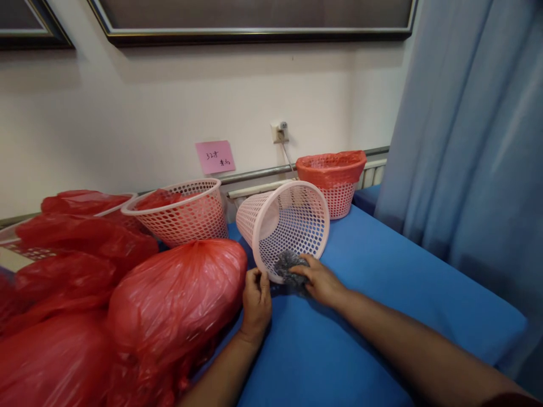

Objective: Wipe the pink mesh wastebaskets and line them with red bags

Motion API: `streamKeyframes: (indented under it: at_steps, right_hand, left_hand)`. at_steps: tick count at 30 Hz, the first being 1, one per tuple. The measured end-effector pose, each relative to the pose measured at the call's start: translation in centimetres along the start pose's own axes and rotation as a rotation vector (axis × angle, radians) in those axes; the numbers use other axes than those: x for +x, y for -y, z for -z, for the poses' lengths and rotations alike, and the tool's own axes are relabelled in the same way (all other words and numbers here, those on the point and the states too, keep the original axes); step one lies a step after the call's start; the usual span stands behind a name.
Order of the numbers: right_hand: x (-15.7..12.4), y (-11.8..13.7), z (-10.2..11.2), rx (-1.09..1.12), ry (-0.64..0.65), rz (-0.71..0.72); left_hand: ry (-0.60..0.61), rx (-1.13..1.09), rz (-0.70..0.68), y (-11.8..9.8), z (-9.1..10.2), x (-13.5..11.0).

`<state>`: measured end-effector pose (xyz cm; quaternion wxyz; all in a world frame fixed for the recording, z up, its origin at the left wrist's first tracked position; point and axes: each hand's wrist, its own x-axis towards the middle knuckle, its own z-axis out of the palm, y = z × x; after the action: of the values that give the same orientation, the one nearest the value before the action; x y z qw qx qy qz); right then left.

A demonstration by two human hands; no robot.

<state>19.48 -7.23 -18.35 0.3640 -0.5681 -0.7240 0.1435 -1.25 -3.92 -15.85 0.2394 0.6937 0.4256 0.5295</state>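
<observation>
A pale pink perforated plastic basket [271, 217] lies on its side on the blue surface, its mouth toward me. My left hand [256, 302] grips the lower left of its rim, fingers curled. My right hand [319, 281] reaches into the mouth at the bottom, with its fingers closed on a grey scouring wad [288, 263] that rests inside the rim.
Red plastic bags [169, 305] are piled at the left. A second pink basket [182, 212] stands behind them, with red plastic inside. A third basket lined with a red bag [333, 178] stands at the back by the wall. A blue curtain [466, 141] hangs at the right.
</observation>
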Motion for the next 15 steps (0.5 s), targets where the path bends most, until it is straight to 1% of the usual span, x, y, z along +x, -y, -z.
streamKeyframes:
  at_steps: [1,4,6,8,9,10,13,14,15]
  right_hand:
    - [0.4,-0.8,0.7,-0.059,-0.02,-0.045]
    - [1.4,-2.8,2.5,-0.187,-0.135,-0.213]
    - [1.4,-3.2,2.8,-0.223,-0.185,-0.273]
    - [1.1,-3.0,2.3,-0.212,-0.196,-0.277]
    - [0.8,-2.7,1.9,-0.202,-0.197,-0.274]
    - [0.6,-2.5,1.5,-0.195,-0.198,-0.27]
    - [0.2,-2.2,0.8,-0.166,-0.161,-0.23]
    - [0.2,-2.3,0.8,-0.152,-0.138,-0.207]
    - [0.3,-2.4,0.9,-0.139,-0.115,-0.18]
  left_hand:
    - [-0.027,0.0,-0.009,0.1,0.1,0.1]
    - [-0.077,-0.016,-0.027,0.0,0.3,0.5]
    - [-0.074,-0.047,-0.013,-0.1,0.2,0.4]
    - [-0.042,-0.089,0.029,-0.2,-0.1,0.2]
    - [-0.001,-0.107,0.057,-0.2,-0.3,0.0]
    - [0.065,-0.119,0.085,-0.2,-0.6,-0.2]
    - [0.347,-0.117,0.137,0.3,-1.5,-0.8]
    - [0.422,-0.111,0.137,0.4,-1.7,-1.0]
    - [0.472,-0.106,0.131,0.6,-2.0,-1.1]
